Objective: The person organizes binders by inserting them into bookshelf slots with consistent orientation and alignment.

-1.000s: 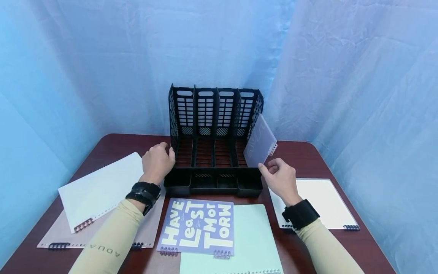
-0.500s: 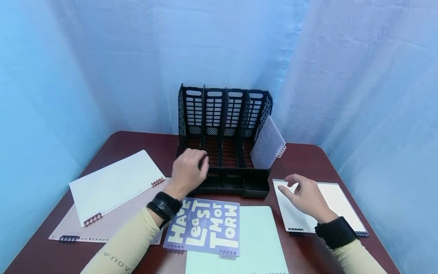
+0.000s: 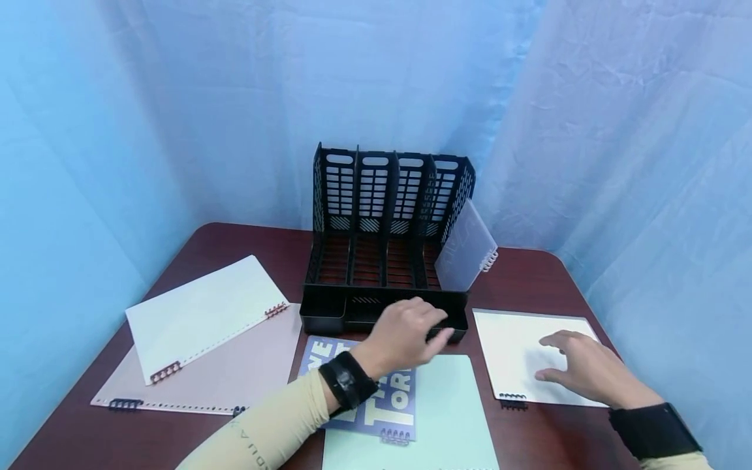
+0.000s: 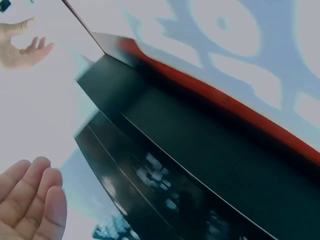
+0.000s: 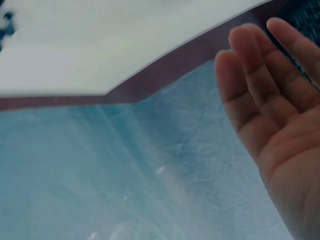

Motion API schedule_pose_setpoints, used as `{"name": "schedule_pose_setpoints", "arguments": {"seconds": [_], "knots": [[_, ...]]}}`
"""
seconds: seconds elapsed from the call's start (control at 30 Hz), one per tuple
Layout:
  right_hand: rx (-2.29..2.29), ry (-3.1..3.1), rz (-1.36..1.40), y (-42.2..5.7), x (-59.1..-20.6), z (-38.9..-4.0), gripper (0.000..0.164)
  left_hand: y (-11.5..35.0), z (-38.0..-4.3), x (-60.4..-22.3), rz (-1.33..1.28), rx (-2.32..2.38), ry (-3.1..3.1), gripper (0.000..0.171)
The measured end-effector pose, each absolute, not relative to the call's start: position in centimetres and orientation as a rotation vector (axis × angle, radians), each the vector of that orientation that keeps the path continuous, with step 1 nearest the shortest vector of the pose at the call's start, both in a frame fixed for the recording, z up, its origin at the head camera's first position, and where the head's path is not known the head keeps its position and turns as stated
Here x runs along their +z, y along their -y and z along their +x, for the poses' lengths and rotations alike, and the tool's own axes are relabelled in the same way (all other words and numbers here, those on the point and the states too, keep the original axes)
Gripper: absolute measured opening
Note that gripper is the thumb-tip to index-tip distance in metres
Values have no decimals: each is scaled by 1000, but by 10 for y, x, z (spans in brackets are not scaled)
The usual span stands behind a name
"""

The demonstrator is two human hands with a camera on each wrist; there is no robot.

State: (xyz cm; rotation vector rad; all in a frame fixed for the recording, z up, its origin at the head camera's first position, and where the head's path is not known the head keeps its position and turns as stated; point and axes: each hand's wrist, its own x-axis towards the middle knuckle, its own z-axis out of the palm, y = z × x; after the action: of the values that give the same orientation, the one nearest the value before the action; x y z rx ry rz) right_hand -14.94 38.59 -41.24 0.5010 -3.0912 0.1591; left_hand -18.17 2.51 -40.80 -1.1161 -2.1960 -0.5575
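My left hand [image 3: 405, 333], fingers relaxed and holding nothing, is above the purple lettered notebook [image 3: 395, 408] and the front edge of the black file organizer [image 3: 323, 321]. In the left wrist view the fingers [image 4: 37, 195] are loosely bent. Over at the right, my right hand [image 3: 587, 365] hovers above a white spiral notebook [image 3: 511, 352], thumb and fingers apart. The right wrist view shows its palm [image 5: 295, 155] bare. A small lilac spiral notebook [image 3: 467, 251] leans upright in the organizer's rightmost slot.
Beneath the purple notebook lies a pale green notebook [image 3: 446, 418]. On the left, a white notebook with reddish rings [image 3: 205, 313] overlaps a larger greyish-pink one [image 3: 235, 372]. The dark red table [image 3: 264, 238] ends at blue curtains [image 3: 235, 117].
The left hand has moved from the organizer's left side rightward across its front. My right hand has left the lilac notebook and come down over the white notebook. The view has shifted slightly.
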Motion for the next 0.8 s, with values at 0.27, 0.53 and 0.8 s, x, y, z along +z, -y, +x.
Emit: {"name": "schedule_pose_setpoints", "arguments": {"seconds": [0.27, 0.53, 0.8], "knots": [[-69, 3145, 584, -413, -414, -141, 85, -76, -167, -412, -1303, -291, 2300, 36], [-157, 3201, 671, -427, -422, -141, 76, -119, -162, -412, -1383, -170, 2460, 35], [-72, 3315, 631, -426, -430, -140, 71, -155, -161, -418, -1426, -107, 2644, 42]]}}
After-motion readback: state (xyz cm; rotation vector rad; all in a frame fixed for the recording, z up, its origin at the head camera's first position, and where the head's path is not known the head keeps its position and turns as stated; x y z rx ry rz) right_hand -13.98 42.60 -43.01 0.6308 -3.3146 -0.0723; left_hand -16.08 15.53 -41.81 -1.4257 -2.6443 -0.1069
